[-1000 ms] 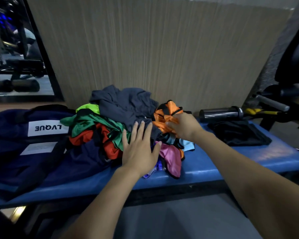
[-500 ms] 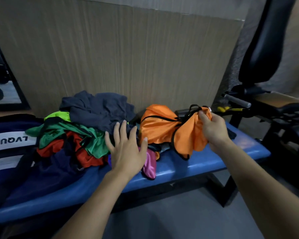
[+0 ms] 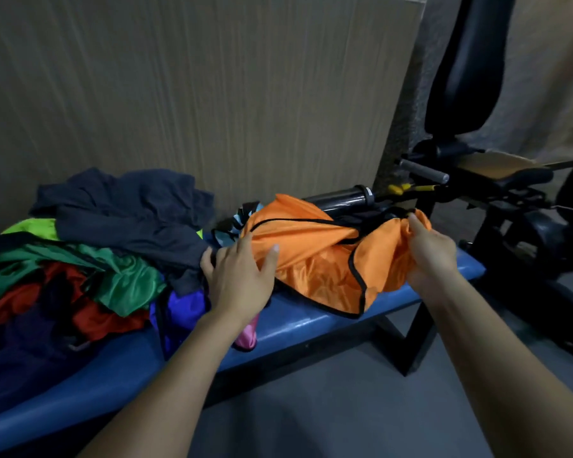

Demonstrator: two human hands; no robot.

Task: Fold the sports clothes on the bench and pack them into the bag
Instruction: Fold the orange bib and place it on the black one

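Bench (image 3: 315, 320): near edge strip bare at centre. Left half blocked by clothes pile (image 3: 90, 256). Orange garment (image 3: 318, 259) covers right part. Dark bottle (image 3: 339, 197) lies far right against wall. Exercise machine (image 3: 497, 200) closes right end.

Orange garment (image 3: 315, 259) (black-trimmed) lies crumpled on blue bench (image 3: 311, 320) beside clothes pile (image 3: 106, 246).

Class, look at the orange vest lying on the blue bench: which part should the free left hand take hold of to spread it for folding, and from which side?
Probably the black-trimmed edge at the left end of the orange vest, approached from above on the pile side. The right hand already pinches the bunched right end, and the left hand rests flat by that edge, so gripping there should let both hands pull the fabric taut along the bench.
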